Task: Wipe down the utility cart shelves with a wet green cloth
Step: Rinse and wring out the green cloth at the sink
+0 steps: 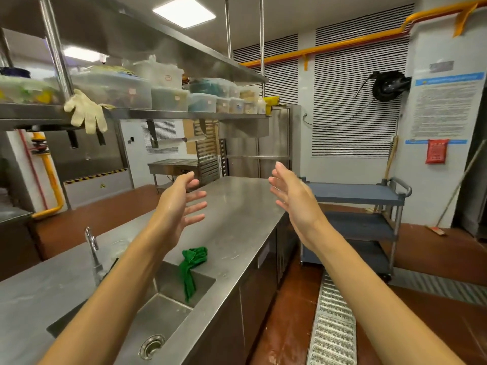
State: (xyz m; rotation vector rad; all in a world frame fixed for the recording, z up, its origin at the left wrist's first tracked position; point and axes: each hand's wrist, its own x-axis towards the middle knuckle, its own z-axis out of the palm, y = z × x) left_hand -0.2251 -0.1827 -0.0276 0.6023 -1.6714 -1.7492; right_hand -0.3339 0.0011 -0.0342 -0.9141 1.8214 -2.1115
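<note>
Both hands empty, fingers spread: left hand (179,204), right hand (292,198), raised above the steel worktop (237,206). Green cloth (191,270) hangs over the sink (163,312) rim, well apart from the grey three-shelf utility cart (358,219). Risks: dripping cloth on the red floor (looks glossy, possibly slick), floor drain grate (334,320) could catch a foot. Commercial kitchen; tub-laden shelf overhead.

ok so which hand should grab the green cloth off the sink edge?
Left, probably. The green cloth hangs over the sink rim almost directly below the left hand. The right hand is open too, but farther off toward the cart.
</note>
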